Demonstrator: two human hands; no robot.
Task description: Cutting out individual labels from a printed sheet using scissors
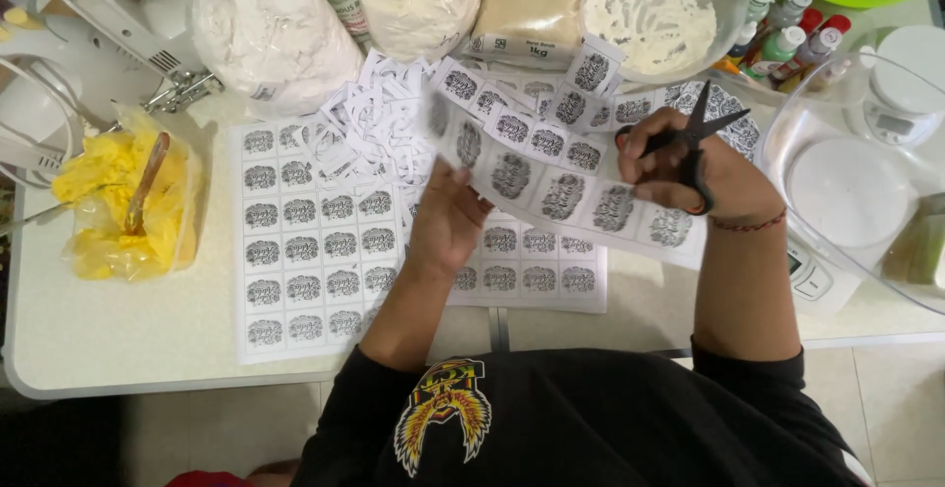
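Note:
My left hand [451, 219] pinches the left end of a long white strip of printed labels [561, 177], holding it tilted above the table. My right hand [694, 167] grips black scissors [701, 137], blades pointing up and away at the strip's right end. Under the strip lie full sheets of the same labels [305, 251]. A heap of cut single labels [379, 118] sits behind them.
A plastic bag of yellow stuff with a spoon in it [128, 196] is at the left. Bags of white powder [271, 29], a bowl of flour [655, 14], small colour bottles [787, 29], a clear bowl [851, 192] and a white mixer [108, 4] crowd the back.

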